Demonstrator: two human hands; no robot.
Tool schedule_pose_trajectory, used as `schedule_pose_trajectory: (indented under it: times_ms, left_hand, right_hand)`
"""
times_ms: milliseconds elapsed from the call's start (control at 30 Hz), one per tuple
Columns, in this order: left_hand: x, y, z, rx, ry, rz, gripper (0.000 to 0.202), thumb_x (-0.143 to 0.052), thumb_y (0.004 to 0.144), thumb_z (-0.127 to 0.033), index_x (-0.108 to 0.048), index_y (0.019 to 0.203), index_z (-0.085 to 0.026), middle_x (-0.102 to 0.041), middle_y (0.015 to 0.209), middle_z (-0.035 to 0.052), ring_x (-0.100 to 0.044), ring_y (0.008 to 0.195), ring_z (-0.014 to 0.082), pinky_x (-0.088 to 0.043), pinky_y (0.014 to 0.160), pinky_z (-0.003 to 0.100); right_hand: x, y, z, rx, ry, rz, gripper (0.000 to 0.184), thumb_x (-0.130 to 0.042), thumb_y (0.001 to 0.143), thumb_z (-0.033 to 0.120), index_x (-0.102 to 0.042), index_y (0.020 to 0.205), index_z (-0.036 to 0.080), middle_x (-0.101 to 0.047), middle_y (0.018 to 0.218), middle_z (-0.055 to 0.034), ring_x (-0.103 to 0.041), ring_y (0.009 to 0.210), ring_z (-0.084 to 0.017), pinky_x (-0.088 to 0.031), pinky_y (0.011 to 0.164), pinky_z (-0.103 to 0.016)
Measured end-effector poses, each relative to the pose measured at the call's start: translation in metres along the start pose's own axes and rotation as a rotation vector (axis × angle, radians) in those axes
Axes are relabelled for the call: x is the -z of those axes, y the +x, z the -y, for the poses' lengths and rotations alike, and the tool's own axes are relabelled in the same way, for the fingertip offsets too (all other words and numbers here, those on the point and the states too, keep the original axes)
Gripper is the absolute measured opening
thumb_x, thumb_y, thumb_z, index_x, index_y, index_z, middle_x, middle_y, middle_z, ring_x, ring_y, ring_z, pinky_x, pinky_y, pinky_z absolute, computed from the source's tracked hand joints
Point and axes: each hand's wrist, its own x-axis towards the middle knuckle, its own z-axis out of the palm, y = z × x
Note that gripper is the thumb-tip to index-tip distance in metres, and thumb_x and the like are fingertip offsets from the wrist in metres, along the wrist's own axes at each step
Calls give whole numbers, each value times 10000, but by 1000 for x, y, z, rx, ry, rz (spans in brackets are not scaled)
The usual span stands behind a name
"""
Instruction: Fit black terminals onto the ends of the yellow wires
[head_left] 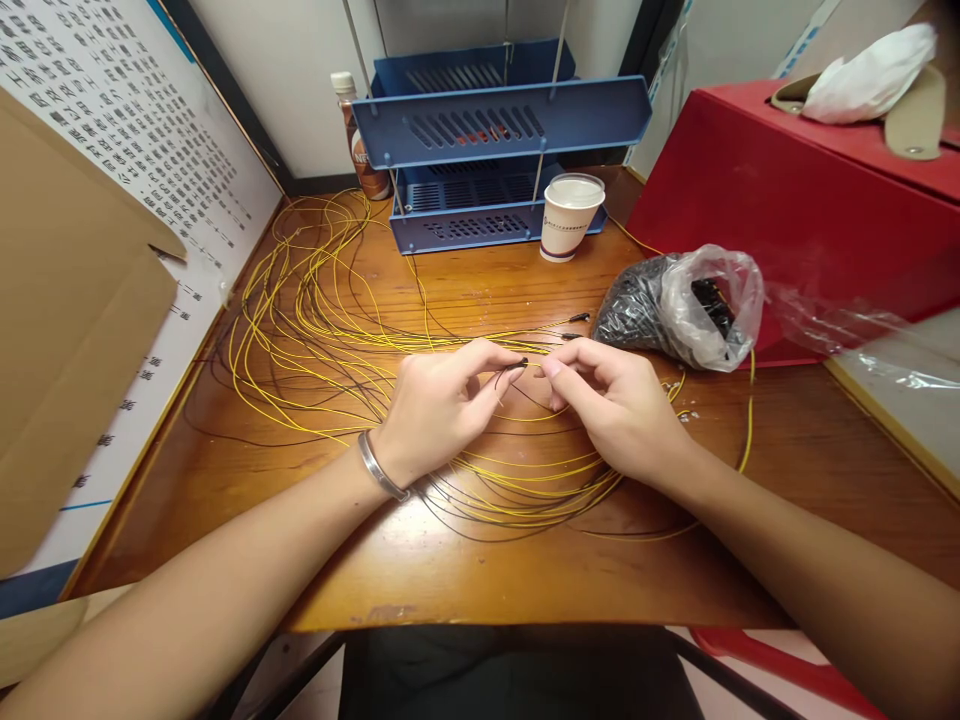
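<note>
Between thumb and forefinger, my left hand (446, 400) pinches a small black connector (523, 364) with a dark wire on it. My right hand (619, 400) is closed on a thin yellow wire (534, 365) just to the right of that connector. Under and behind both hands spreads a loose bundle of yellow and black wires (315, 300), looping across the wooden table (465, 590). Two black wire ends (579, 318) lie just beyond my right hand. The fingertips of the right hand are partly hidden.
An open clear plastic bag (712, 310) of small black parts lies right of my hands. Behind stand a white paper cup (571, 215), a blue two-tier rack (502, 120) and a brown bottle (360, 140). A red box (810, 220) is on the right, cardboard (75, 330) on the left.
</note>
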Motion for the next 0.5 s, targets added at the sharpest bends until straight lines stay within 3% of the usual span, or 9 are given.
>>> schedule_pose_trajectory:
  times_ms: [233,500]
  left_hand:
    - [-1,0,1,-20,8,-9,106,-693,888,-183,-722,988,-165,-791,856,-8,-667,596,76,-501,604,184]
    - [-2,0,1,-8,-2,-15,100,-684,900,-199,-719,986,-163,-791,854,-4,-670,597,79,-500,603,190]
  right_hand:
    - [1,5,-5,-145,300,151,462,-472,993,471,-602,659,179,-519,499,10,-534,548,-137,-414,615,-278]
    - [0,7,-3,-180,387,172,366,-518,946,383,-537,635,191,-445,490,35,-499,537,-124,-413,623,-269]
